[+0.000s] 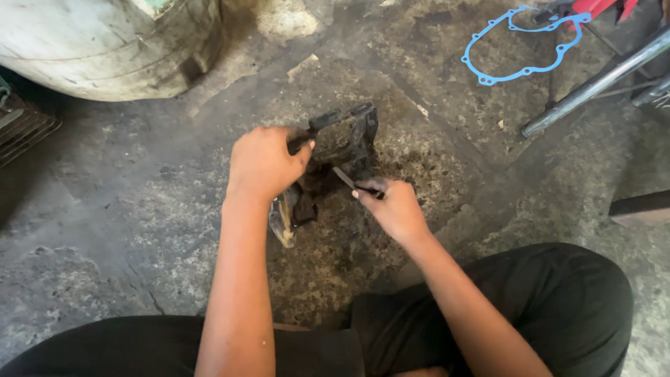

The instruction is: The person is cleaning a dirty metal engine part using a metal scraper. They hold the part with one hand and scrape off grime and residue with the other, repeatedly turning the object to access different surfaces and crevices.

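From the head camera I look straight down on a stained, oily concrete floor (125,209), my knees in black trousers (558,300) along the near edge

Left hand (264,162): grip clamped around the left side of a black, greasy metal engine part (343,139), fingers wrapped over its top-left edge, thumb pressed in toward the middle. The part stands tilted up off the floor, near the floor's middle, its lower end touching the concrete under my wrist. A crumpled bit of clear plastic (283,222) lies just beside that lower end (partly hidden by my forearm)

Right hand (394,206): grip closed on a thin dark tool (349,180), pinched between thumb and fingers. Its flat tip lies against the lower face of the part; I cannot tell what kind of tool it is, blade or scraper. The two hands sit close together, the part between them

Around:
- a blue gasket (520,42), a thin outline with bolt holes, flat on the floor toward the far right corner, well apart from the hands
- a chromed metal tube (593,87) running diagonally just beside the gasket, something red above it at the far edge
- a large dirty white drum (105,49) at the far left corner
- a dark slatted piece at the left edge, too cropped to make out
- the end of a dark board (642,208) at the right edge
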